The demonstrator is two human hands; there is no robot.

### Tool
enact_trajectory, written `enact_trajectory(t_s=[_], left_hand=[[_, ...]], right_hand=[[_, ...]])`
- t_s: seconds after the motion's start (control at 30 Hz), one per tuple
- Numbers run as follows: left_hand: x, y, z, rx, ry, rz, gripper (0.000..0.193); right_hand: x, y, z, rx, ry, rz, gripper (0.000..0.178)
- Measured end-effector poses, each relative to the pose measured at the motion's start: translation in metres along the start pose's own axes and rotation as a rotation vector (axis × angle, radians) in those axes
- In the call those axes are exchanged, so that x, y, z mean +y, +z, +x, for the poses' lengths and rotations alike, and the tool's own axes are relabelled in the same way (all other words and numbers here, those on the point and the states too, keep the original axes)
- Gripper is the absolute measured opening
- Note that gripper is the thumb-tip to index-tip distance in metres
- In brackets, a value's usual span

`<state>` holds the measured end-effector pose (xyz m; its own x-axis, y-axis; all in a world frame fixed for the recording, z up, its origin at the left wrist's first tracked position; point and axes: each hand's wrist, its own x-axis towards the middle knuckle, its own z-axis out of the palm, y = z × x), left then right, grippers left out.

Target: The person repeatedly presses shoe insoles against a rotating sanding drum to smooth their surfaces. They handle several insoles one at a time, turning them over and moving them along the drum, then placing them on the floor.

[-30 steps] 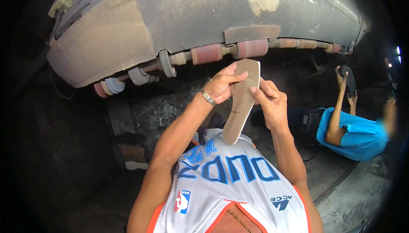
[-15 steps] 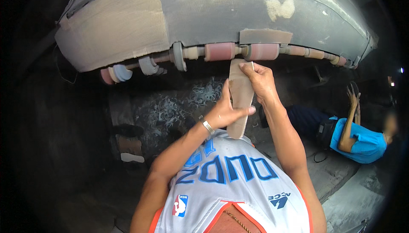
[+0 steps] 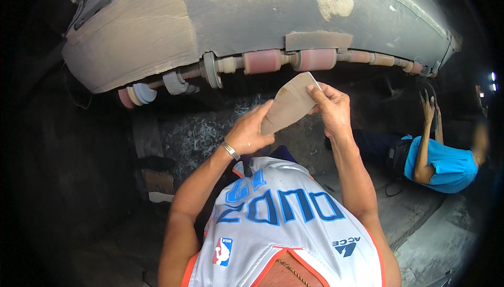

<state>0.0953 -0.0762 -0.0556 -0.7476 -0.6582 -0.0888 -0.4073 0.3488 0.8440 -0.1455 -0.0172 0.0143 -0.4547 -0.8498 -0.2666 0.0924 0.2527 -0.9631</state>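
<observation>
Between my two hands is a beige shoe insole [image 3: 290, 103], tilted with its upper right end close below a red sanding roller [image 3: 316, 59]. A small gap shows between the insole and the roller. My left hand [image 3: 251, 129] grips the lower left part, and that end is partly hidden by the hand. At the upper right edge, my right hand [image 3: 332, 106] pinches the insole between thumb and fingers. The roller sits on a long shaft with another red roller [image 3: 262, 62] to its left.
Above the shaft curves a large grey machine hood [image 3: 252, 14]; a cardboard flap [image 3: 319, 40] hangs over the rollers. Grey wheels [image 3: 211, 70] sit further left on the shaft. Pale shavings [image 3: 191, 134] lie below. To the right, another person [image 3: 441, 163] in a blue shirt works with raised hands.
The insole has turned from nearly upright to a slant, its lower end swinging left. My left hand has moved left and my right hand slightly right.
</observation>
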Motion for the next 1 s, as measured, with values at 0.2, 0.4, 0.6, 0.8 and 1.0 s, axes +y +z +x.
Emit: enact_trajectory(t_s=[0.2,0.4,0.6,0.8,1.0], left_hand=[[-0.022,-0.018,0.047,0.17,0.12,0.228,0.078],[-0.05,0.002,0.046,0.31,0.11,0.269,0.079],[-0.106,0.022,0.021,0.623,-0.567,-1.432,0.064],[-0.11,0.056,0.047,0.587,-0.224,-1.877,0.03],[-0.104,0.04,0.096,0.419,-0.2,-1.91,0.026]], right_hand=[[-0.005,-0.001,0.0,-0.048,0.013,-0.067,0.033],[-0.01,0.004,0.013,-0.137,0.059,-0.173,0.036],[0.004,0.024,0.031,-0.188,0.051,-0.127,0.035],[-0.005,0.013,0.025,-0.127,0.0,-0.148,0.037],[-0.017,-0.003,-0.003,-0.032,-0.064,-0.137,0.034]])
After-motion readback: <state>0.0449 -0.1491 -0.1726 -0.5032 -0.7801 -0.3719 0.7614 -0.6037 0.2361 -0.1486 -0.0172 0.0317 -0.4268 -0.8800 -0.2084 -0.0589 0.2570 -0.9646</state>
